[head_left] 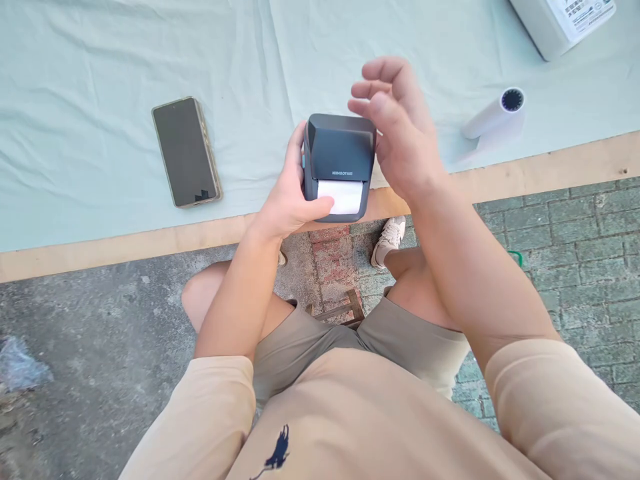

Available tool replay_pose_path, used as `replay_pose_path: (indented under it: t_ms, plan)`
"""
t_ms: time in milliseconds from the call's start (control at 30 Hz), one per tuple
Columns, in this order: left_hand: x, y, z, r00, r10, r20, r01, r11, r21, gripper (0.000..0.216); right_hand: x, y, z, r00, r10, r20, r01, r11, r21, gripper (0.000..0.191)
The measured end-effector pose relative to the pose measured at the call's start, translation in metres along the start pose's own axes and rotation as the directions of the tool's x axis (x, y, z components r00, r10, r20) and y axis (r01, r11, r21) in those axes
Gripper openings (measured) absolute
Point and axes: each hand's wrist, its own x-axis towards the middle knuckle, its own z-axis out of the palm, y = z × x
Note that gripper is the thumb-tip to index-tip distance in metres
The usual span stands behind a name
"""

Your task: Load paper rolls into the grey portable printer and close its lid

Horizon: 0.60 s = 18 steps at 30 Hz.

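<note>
A dark grey label printer (342, 148) with NIIMBOT lettering is held above the table's near edge by my left hand (291, 190). The left fingers wrap its side, and the thumb lies over a white label (349, 197) at the printer's front. At the printer's upper right is my right hand (400, 127), its fingers apart and partly curled, with nothing visible in them. Whether its palm side touches the printer's edge I cannot tell.
On the pale cloth-covered table (240, 80), a smartphone (186, 152) lies at left. A white roll (495, 113) with a black core rests at right. Beyond it, at the top right, is a white container (555, 27). Bare wood (545, 170) forms the near edge.
</note>
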Motion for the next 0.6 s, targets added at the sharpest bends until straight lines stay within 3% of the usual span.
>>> replay_pose_path:
  t_ms: [67, 167, 300, 400, 500, 600]
  plan:
    - [-0.0017, 0.0033, 0.0008, 1.000, -0.021, 0.002, 0.021, 1.000, -0.004, 0.108, -0.0049, 0.0008, -0.0025, 0.992, -0.008, 0.128, 0.015, 0.999, -0.052, 0.057]
    - [-0.0015, 0.0029, 0.0008, 1.000, 0.002, 0.027, -0.001, 1.000, -0.019, 0.106, -0.0074, 0.0001, -0.0035, 0.981, 0.043, 0.188, -0.025, 0.995, -0.097, 0.065]
    - [0.0010, 0.0009, 0.0047, 0.997, 0.053, 0.057, -0.041, 0.980, -0.197, 0.066, -0.0062, 0.0017, -0.0027, 0.973, 0.103, 0.208, -0.074, 0.987, -0.141, 0.067]
    - [0.0021, 0.0039, 0.0092, 1.000, -0.018, -0.007, 0.014, 0.943, -0.333, 0.037, -0.0064, 0.0048, -0.0015, 0.981, 0.075, 0.181, -0.050, 0.989, -0.143, 0.068]
    - [0.0035, 0.0057, 0.0085, 0.999, -0.041, -0.027, 0.027, 0.922, -0.386, 0.025, -0.0082, 0.0063, -0.0025, 0.986, 0.047, 0.160, -0.028, 0.993, -0.119, 0.064]
    - [0.0065, 0.0039, 0.0028, 0.999, -0.046, -0.018, 0.036, 0.924, -0.381, 0.028, -0.0098, 0.0046, -0.0085, 0.974, 0.051, 0.222, -0.032, 0.996, -0.089, 0.065]
